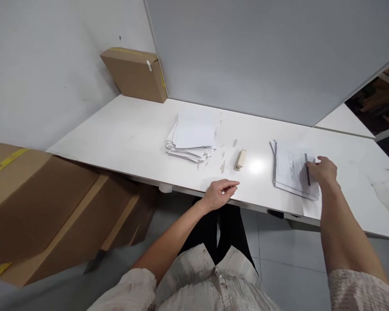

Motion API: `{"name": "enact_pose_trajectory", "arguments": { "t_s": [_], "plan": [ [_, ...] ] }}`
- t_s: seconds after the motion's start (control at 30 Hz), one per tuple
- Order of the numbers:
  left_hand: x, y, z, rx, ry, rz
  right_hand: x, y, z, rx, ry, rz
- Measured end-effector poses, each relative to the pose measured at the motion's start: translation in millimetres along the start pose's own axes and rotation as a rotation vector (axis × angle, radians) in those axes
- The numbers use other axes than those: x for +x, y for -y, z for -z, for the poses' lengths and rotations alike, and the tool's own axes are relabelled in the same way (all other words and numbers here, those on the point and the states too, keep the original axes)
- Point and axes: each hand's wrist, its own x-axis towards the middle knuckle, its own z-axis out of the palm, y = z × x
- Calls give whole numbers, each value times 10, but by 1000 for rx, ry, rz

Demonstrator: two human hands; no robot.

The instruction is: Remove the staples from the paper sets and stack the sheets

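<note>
Seemingly touching the pen [307, 178] with a half-bent right hand [324, 172]; no telling whether pinched or merely brushed. With the left hand [216, 195], over the table [132, 134]'s front edge, just a loose, parted curl around nothing visible. For the left stack [196, 129], ragged and near the back edge, a risk of sliding apart if bumped. For the right stack [290, 166], near the front edge, of skewing if dragged. Between both, the stapler [241, 160]. Atop the right stack, the pen: likely to roll if nudged.
</note>
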Motion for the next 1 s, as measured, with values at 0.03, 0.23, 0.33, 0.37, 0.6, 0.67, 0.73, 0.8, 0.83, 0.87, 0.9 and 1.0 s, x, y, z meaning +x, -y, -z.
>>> {"name": "enact_pose_trajectory", "arguments": {
  "t_s": [0.03,0.23,0.33,0.37,0.6,0.67,0.73,0.8,0.83,0.87,0.9,1.0],
  "plan": [
    [-1,-10,-3,-2,-7,7,-38,44,-38,-36,-26,-6],
    [145,-94,325,179,-214,-64,-876,673,-265,78,107,197],
    [336,-63,797,501,-392,-65,-1564,1062,-438,463,509,279],
    [403,-31,970,619,-414,-62,-1769,1176,-506,544,607,294],
    [647,178,1745,1018,-151,-60,-2270,1611,-897,854,825,186],
    [652,149,1796,1039,-101,-64,-2238,1612,-922,870,822,157],
    [657,92,1813,1039,-89,-55,-2223,1585,-920,851,827,175],
    [668,31,1816,1018,-85,-40,-2232,1557,-912,811,812,232],
    [674,5,1816,1006,-91,-23,-2242,1547,-911,792,799,259],
    [680,-15,1814,992,-105,-1,-2251,1542,-913,778,788,276],
    [684,-31,1809,971,-132,25,-2259,1541,-917,768,781,283],
    [670,-56,1774,839,-275,100,-2267,1553,-940,753,784,256]
  ]
}}
